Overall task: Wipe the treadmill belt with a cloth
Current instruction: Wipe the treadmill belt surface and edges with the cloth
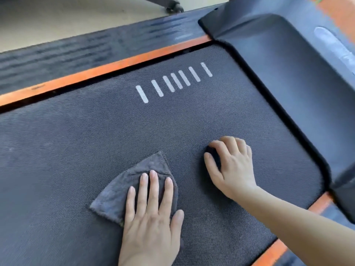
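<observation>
Dark, dimpled treadmill belt [96, 150] fills most of the view and runs off the left and bottom edges. A row of short white bars [173, 82] is printed on its far part. Beyond it lie an orange strip [107, 69] and a ribbed black side rail [67, 54], smeared by blur. Past that is pale floor [57, 16], where a small caster [174, 7] on a dark leg is cut off by the top edge. At the upper right a black motor cover [278, 64] overlaps the end of the belt. A pale oval mark [334, 43] on it is too blurred to read. A second orange strip [276, 250] shows only in pieces at the lower right.

The grey cloth [138, 177] lies flat on the near middle of the belt, one corner pointing away. Its near part is hidden under the left grip [151, 214], a bare hand pressed flat on it with fingers [153, 181] straight and slightly spread. The wrist is cut off by the bottom edge.

The right grip [233, 166] sits on the belt just beside the cloth, apart from it, with its fingers arched and knuckles raised. A dark patch lies under the thumb and forefinger, and I cannot tell whether it is shadow or something held. The bare forearm [297, 214] runs off the right edge.
</observation>
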### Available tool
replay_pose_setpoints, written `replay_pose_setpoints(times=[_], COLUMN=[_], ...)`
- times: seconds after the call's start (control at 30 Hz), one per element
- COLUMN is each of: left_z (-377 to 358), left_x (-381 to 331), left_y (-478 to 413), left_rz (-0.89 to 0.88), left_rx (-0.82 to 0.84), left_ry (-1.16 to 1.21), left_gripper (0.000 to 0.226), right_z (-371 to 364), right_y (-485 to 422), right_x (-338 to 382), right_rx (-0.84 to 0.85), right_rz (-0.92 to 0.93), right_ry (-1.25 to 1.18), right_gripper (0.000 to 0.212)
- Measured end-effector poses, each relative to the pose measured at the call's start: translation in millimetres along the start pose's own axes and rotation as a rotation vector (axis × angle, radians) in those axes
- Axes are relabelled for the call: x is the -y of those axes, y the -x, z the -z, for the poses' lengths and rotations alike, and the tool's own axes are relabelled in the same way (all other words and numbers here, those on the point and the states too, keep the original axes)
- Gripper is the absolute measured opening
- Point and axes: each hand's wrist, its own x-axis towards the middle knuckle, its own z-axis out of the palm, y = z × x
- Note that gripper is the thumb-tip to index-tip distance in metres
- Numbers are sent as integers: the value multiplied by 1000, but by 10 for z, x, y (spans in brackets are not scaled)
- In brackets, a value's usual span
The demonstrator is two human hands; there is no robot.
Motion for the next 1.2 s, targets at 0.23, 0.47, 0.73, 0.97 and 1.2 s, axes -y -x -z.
replay_pose_setpoints(times=[0.23,0.47,0.73,0.97,1.2], left_z=[76,-46,-211,-202,-189], left_x=[3,-65,-554,-574,-501], left_y=[27,0,-590,-622,-655], left_rz=[7,127,341,349,403], left_rx=[32,-81,-69,-141,28], left_ry=[-18,0,-133,-158,-102], left_gripper=[68,61,71,70,68], right_z=[-6,81,525,573,509], right_y=[26,37,-815,-1334,-1325], right_x=[50,-37,-1142,-1785,-2162], right_rx=[6,-15,-123,-37,-8], right_rz=[9,51,53,-60,61], right_ry=[-7,-142,93,150,160], right_gripper=[46,39,35,38,46])
